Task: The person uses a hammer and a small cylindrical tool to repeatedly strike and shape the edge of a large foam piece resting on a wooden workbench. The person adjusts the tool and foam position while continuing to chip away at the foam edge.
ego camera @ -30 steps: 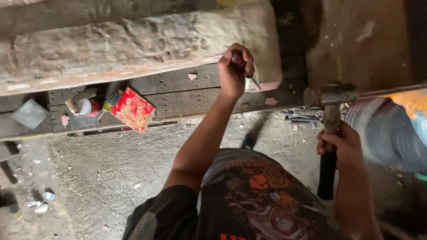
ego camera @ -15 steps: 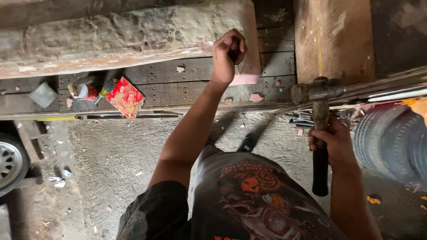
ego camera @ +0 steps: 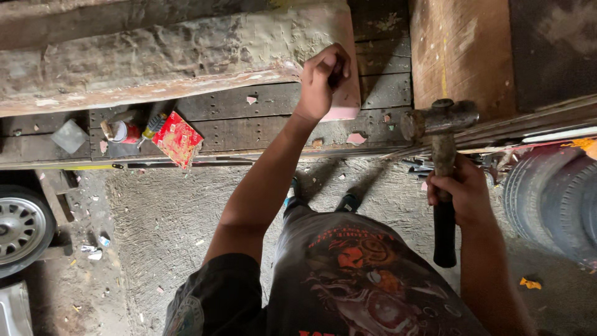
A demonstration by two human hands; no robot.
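My left hand (ego camera: 323, 78) is raised and closed on a small dark tool, mostly hidden in the fist, pressed against the pink-painted end of a long rough beam (ego camera: 186, 50). The beam lies on a dark plank platform (ego camera: 249, 118). My right hand (ego camera: 463, 193) grips the black handle of a heavy hammer. The rusty hammer head (ego camera: 438, 118) points up, to the right of the beam's end and apart from it. Pink paint chips (ego camera: 356, 138) lie on the planks below the left hand.
A red packet (ego camera: 178, 138), a small can (ego camera: 127, 132) and a grey square piece (ego camera: 68, 135) sit on the planks at left. A brown board (ego camera: 460, 50) stands at upper right. A car wheel (ego camera: 18, 227) is at far left, tyres (ego camera: 553, 199) at right, rough concrete floor (ego camera: 161, 224) below.
The view has shifted so the beam's end and the hammer sit more to the middle. My left hand stays at the beam's end; the hammer head is slightly higher.
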